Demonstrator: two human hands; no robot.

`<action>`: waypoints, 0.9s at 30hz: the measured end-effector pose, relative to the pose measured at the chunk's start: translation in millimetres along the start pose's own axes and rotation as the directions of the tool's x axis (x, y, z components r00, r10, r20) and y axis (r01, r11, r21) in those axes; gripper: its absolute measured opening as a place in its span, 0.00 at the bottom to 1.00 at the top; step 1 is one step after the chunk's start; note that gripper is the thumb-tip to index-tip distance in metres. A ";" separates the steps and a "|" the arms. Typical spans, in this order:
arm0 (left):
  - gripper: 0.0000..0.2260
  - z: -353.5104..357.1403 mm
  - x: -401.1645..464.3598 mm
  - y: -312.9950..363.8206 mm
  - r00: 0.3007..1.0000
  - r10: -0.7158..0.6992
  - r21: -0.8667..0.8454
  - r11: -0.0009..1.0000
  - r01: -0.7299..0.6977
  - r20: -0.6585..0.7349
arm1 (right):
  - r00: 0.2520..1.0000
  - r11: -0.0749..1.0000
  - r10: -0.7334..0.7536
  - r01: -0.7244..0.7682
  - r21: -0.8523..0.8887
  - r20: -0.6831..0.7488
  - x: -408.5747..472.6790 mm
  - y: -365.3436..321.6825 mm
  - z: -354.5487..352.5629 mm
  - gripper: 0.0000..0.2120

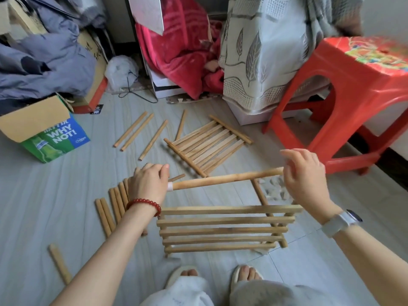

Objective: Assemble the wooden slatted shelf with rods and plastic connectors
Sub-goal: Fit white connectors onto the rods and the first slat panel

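Cardboard box printed in green and blue is seen at nine o'clock, and loose rods are scattered on the floor toward eleven o'clock. More rods are laid side by side at about eight o'clock, just beside the left wrist.

Near the centre, the left hand is curled round the left end of a rod, where a white plastic connector is seen at its fingers. The rod's long axis is run from nine to three o'clock, slightly raised at the right. A slatted panel is held up off the floor at six o'clock, below the rod, its slats parallel to it; an upright rod is seen rising from its right side toward the held rod's right end.

A second slatted panel is laid flat at twelve o'clock.

The right hand is placed at the rod's right end, fingers loosely bent; whether the end is pinched or only touched cannot be told. The coming move is judged to turn on that right end being brought over the upright, for which the right hand is the nearer.

A red plastic stool is stood at two o'clock.
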State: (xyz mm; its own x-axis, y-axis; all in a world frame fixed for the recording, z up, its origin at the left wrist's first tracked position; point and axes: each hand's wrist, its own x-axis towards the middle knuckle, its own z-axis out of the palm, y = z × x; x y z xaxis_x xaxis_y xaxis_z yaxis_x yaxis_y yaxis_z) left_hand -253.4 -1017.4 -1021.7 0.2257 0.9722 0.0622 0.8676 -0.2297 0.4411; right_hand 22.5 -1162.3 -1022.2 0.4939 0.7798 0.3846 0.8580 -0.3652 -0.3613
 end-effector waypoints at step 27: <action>0.12 57.8 -55.7 145.8 0.635 0.625 0.016 0.707 -0.707 0.454 | 0.805 0.538 0.444 -0.591 0.601 0.394 -49.4 12.9 -27.3 0.24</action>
State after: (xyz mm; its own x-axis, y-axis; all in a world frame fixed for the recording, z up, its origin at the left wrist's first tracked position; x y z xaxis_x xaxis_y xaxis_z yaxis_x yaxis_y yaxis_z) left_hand -113.9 -1107.7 -1012.5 0.8865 0.4536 -0.0914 0.4612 -0.8501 0.2541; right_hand 13.0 -1219.4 -1022.6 0.7224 0.6660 -0.1858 0.0850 -0.3522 -0.9321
